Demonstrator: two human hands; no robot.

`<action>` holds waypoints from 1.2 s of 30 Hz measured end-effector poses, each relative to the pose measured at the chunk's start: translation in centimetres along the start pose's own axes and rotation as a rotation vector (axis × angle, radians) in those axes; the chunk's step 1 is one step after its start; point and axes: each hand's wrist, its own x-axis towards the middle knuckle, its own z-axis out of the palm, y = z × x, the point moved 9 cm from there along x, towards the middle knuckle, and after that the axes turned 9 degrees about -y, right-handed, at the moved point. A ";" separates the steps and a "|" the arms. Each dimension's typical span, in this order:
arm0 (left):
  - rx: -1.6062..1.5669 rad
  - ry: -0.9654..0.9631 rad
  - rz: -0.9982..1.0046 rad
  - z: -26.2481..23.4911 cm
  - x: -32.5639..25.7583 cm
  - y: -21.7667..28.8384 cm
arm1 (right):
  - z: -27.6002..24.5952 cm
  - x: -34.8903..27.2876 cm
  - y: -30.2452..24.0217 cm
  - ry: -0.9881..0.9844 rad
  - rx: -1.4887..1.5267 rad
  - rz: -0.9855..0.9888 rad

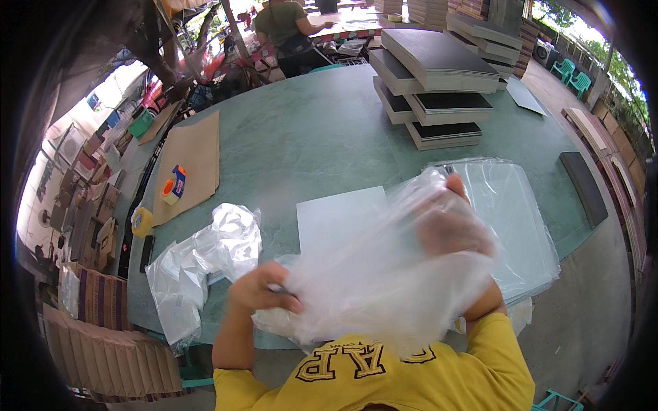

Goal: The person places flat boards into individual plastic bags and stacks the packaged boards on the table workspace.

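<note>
A clear plastic bag [391,267], smeared by motion, stretches between my two hands in front of my chest. My left hand [264,288] is closed on its near left edge, and a small dark object [281,290] that I cannot make out shows at those fingers. My right hand [452,222] grips the bag's far right part; film covers much of this blurred hand. Partly under the bag lies a flat white sheet [336,216] on the green table [288,137]. To the right is a stack of pale sheets in clear plastic [514,212].
Crumpled clear plastic [229,240] lies left, near tape rolls [142,222] and brown cardboard [192,161]. Thick dark-topped boards [439,61] are stacked at the far right; a dark block [582,188] sits by the right edge. Another person [284,34] stands beyond the table.
</note>
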 end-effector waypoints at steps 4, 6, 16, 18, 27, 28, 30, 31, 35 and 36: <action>-0.883 0.825 0.243 -1.3 -2.7 1.3 | 1.0 -0.8 4.5 -0.294 -0.557 0.517; 0.041 0.133 0.045 1.0 -1.4 0.4 | -1.3 -1.5 6.7 -0.241 -1.199 1.198; 1.129 -0.246 -0.287 9.7 3.7 -4.3 | -8.3 -2.8 6.1 -0.004 -2.310 1.249; 1.092 -0.335 -0.173 11.3 4.3 -3.9 | -8.4 -2.0 4.0 0.040 -2.190 1.048; 0.651 -0.667 -0.962 6.0 -4.2 -16.2 | -10.7 1.0 1.7 0.352 -1.322 0.725; 0.333 -0.436 -0.920 5.1 -3.8 -15.8 | -14.0 -0.6 -0.2 0.711 -1.044 0.672; 0.165 0.028 -0.930 -1.6 -3.6 -16.7 | -19.3 -5.3 -2.8 1.113 -1.231 0.478; -0.288 0.340 -0.745 -5.4 -4.5 -19.0 | -21.0 -5.3 0.0 1.000 -1.241 0.543; 0.693 1.051 -0.966 -15.8 -8.5 -22.8 | -23.0 -2.1 6.1 0.785 -1.330 0.692; 0.715 1.038 -0.898 -16.1 -7.5 -23.5 | -23.0 -1.7 6.1 0.804 -1.364 0.710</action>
